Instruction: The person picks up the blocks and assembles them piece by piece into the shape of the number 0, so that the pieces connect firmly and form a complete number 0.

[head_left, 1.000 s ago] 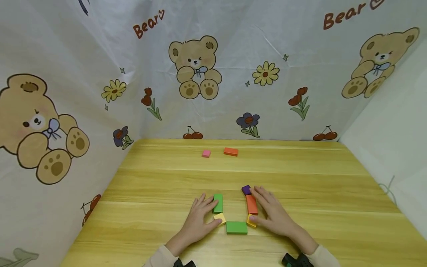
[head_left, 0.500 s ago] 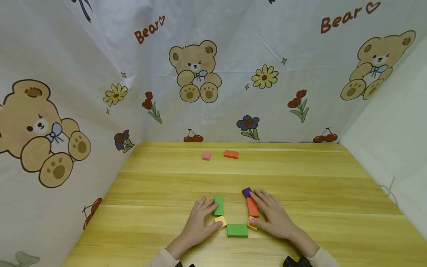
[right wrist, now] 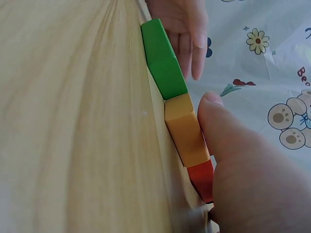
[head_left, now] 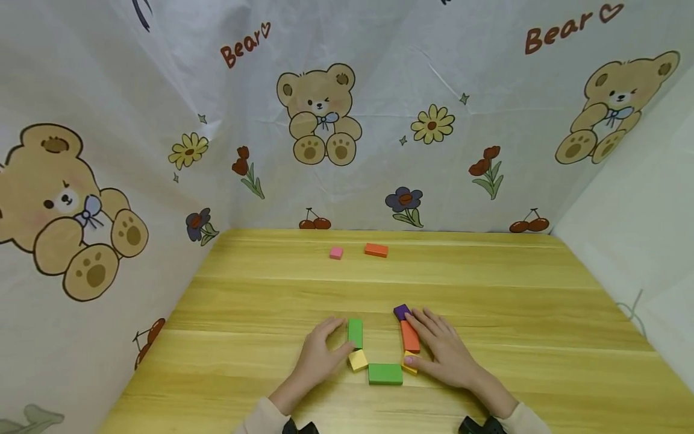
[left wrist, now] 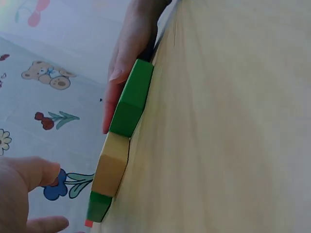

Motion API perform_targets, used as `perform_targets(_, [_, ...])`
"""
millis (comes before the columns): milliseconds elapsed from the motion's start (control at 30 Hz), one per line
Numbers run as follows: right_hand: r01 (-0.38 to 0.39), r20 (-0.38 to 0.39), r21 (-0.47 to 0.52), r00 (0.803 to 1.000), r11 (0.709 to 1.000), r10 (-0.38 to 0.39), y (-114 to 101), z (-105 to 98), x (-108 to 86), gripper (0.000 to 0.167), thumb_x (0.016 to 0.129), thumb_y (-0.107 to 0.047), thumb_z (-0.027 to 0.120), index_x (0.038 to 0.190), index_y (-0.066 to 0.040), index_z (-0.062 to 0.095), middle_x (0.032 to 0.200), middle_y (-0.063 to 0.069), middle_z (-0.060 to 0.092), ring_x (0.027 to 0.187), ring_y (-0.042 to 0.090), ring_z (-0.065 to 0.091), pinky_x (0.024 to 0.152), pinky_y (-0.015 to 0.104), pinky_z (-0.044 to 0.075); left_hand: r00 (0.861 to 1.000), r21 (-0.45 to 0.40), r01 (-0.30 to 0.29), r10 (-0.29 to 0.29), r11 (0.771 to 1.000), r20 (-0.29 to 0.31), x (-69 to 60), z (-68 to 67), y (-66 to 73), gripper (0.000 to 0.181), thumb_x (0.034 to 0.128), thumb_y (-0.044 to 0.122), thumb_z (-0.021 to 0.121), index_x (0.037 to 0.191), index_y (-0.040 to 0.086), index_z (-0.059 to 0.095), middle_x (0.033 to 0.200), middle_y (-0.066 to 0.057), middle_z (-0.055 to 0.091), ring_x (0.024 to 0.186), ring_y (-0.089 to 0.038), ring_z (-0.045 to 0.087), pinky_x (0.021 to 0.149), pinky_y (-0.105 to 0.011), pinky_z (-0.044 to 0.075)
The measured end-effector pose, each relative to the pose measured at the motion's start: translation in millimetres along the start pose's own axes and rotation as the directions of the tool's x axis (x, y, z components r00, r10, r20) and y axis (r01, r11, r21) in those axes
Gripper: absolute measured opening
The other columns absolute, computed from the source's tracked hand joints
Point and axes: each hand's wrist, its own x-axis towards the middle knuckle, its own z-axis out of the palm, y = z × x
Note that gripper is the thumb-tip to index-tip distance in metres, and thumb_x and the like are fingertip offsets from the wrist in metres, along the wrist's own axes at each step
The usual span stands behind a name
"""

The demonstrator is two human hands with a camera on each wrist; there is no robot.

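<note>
Wooden blocks form a U shape on the table. My left hand (head_left: 318, 357) is beside the left green block (head_left: 355, 333), thumb over its near end, fingers loosely bent, holding nothing. Just below is a pale yellow block (head_left: 358, 361), turned at an angle. Another green block (head_left: 385, 374) lies crosswise at the bottom. On the right side stand a purple block (head_left: 400, 311), a red-orange block (head_left: 410, 337) and a yellow-orange block (right wrist: 187, 131). My right hand (head_left: 449, 352) rests along them, index fingertip by the purple one, thumb touching the yellow-orange one and partly covering it.
Farther back on the wooden table (head_left: 260, 289) lie a small pink block (head_left: 336, 253) and an orange block (head_left: 376, 250). A bear-print cloth (head_left: 374, 163) hangs behind the table and along its left side. At the right is a white wall (head_left: 645, 241).
My left hand has lifted its fingers from the green block and its thumb from the pale yellow block, the thumb shifting up toward the green one. My right hand stays in place.
</note>
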Motion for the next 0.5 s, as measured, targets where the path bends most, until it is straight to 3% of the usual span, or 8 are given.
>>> perform_targets(133, [-0.003, -0.005, 0.004, 1.0, 1.0, 0.003, 0.4, 0.4, 0.5, 0.082, 0.085, -0.05, 0.069, 0.152, -0.014, 0.037, 0.156, 0.012, 0.036, 0.145, 0.04, 0.027, 0.112, 0.065, 0.018, 0.99, -0.034, 0.092, -0.095, 0.995, -0.104, 25.7, -13.7, 3.9, 0.051, 0.0908, 0.024, 0.069, 0.133, -0.001, 0.057, 0.134, -0.019, 0.059, 0.127, -0.04, 0.051, 0.105, -0.057, 0.041])
perform_targets(233, [0.0, -0.002, 0.006, 1.0, 1.0, 0.0, 0.1, 1.0, 0.6, 0.082, 0.085, -0.049, 0.068, 0.152, -0.014, 0.036, 0.156, 0.013, 0.036, 0.145, 0.04, 0.027, 0.111, 0.065, 0.019, 0.98, -0.037, 0.114, -0.118, 0.993, -0.158, 51.0, -26.6, 1.1, 0.051, 0.0902, 0.02, 0.069, 0.135, 0.0, 0.056, 0.135, -0.018, 0.059, 0.126, -0.039, 0.051, 0.104, -0.057, 0.042])
perform_targets(367, [0.002, 0.003, 0.001, 1.0, 1.0, -0.002, -0.3, 1.3, 0.6, 0.081, 0.086, -0.05, 0.068, 0.152, -0.015, 0.036, 0.156, 0.013, 0.036, 0.145, 0.04, 0.027, 0.112, 0.065, 0.019, 0.98, -0.021, 0.12, -0.122, 0.993, -0.159, 86.7, -39.6, -8.0, 0.056, 0.09, 0.019, 0.069, 0.14, 0.002, 0.05, 0.14, -0.017, 0.053, 0.127, -0.039, 0.048, 0.102, -0.058, 0.042])
perform_targets(500, [0.004, 0.0, -0.006, 1.0, 1.0, -0.004, 0.6, 0.5, 0.6, 0.081, 0.086, -0.05, 0.068, 0.152, -0.015, 0.037, 0.156, 0.012, 0.036, 0.145, 0.04, 0.027, 0.112, 0.065, 0.018, 0.982, 0.009, 0.144, -0.142, 0.99, -0.123, 117.6, -45.0, -16.6, 0.063, 0.0895, 0.02, 0.07, 0.145, 0.006, 0.045, 0.145, -0.016, 0.046, 0.131, -0.038, 0.045, 0.102, -0.056, 0.043])
